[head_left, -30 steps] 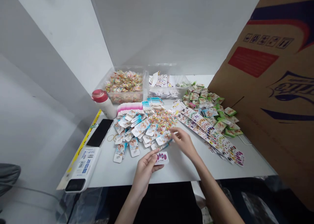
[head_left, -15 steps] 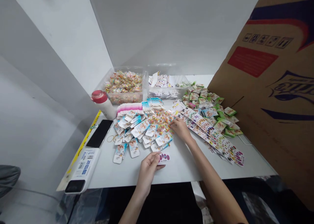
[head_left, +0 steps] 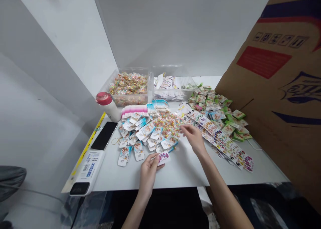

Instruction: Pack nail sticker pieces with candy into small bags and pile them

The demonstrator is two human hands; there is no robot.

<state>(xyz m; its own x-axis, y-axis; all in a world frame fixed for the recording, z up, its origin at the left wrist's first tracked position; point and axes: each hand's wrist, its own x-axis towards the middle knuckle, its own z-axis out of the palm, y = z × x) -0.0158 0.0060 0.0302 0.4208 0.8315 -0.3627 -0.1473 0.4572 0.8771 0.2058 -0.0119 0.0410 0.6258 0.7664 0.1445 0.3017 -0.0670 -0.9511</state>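
Logging my left hand pinching a white card of purple nail stickers between thumb and fingers, while my right hand is hovering, fingers loosely spread, just left-forward of it beside a heap of small multicoloured cellophane packets.

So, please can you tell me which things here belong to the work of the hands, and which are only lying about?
With the work:
left hand, holding a white nail card
right hand, beside colourful small packets
hand-print cards
nail sticker sheets

Lying about:
red-capped bottle
black smartphone
rubber bands
cardboard box
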